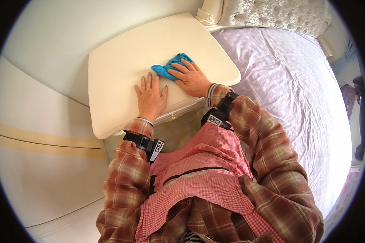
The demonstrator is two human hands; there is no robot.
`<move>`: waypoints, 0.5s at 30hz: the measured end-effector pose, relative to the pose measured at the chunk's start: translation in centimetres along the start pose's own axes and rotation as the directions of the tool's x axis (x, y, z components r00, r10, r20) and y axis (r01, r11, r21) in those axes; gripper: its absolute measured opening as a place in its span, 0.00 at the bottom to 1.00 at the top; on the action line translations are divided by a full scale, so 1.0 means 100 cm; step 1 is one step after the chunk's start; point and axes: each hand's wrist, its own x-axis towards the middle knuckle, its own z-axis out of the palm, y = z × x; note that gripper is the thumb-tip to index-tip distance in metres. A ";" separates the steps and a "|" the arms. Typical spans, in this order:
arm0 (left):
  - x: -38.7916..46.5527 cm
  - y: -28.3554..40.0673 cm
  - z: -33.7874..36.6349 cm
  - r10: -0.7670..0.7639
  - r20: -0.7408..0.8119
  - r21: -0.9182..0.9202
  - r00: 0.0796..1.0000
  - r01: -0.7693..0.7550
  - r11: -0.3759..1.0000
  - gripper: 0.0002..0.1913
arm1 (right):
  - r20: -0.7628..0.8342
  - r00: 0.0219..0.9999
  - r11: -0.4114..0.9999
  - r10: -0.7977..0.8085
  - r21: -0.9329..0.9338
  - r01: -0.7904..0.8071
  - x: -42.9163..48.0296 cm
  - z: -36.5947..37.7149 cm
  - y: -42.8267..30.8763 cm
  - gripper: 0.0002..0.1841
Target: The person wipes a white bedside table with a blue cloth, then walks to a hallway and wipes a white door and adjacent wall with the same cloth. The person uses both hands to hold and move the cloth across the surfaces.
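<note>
A crumpled blue cloth (165, 71) lies on the cream top of a bedside table (130, 54). Over the cloth's right part rests my right hand (192, 78), fingers spread and pressing it against the surface; whether the fingers grip it cannot be told. My left hand (150, 98) lies palm down on the tabletop near its front edge, just below the cloth's left end, fingers apart and holding nothing. Both wrists wear black straps with small devices.
Right of the table stands a bed with a lilac dotted sheet (279, 79) and a tufted headboard (270, 13). A pale wall rises behind the table. Cream cabinet panels (48, 170) with a yellowish band are at the left.
</note>
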 end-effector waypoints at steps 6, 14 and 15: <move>0.001 -0.001 0.006 0.001 -0.006 -0.004 1.000 -0.001 1.000 0.29 | 0.066 0.980 0.981 0.189 -0.044 -0.187 -0.010 -0.020 0.050 0.24; -0.003 0.002 0.007 0.011 -0.009 -0.028 1.000 -0.012 1.000 0.28 | 0.085 0.939 0.937 0.334 -0.137 -0.321 0.026 -0.006 0.067 0.26; -0.002 0.003 0.006 0.007 0.000 -0.026 1.000 -0.007 1.000 0.28 | 0.086 0.933 0.931 0.350 -0.142 -0.336 0.031 -0.003 0.064 0.26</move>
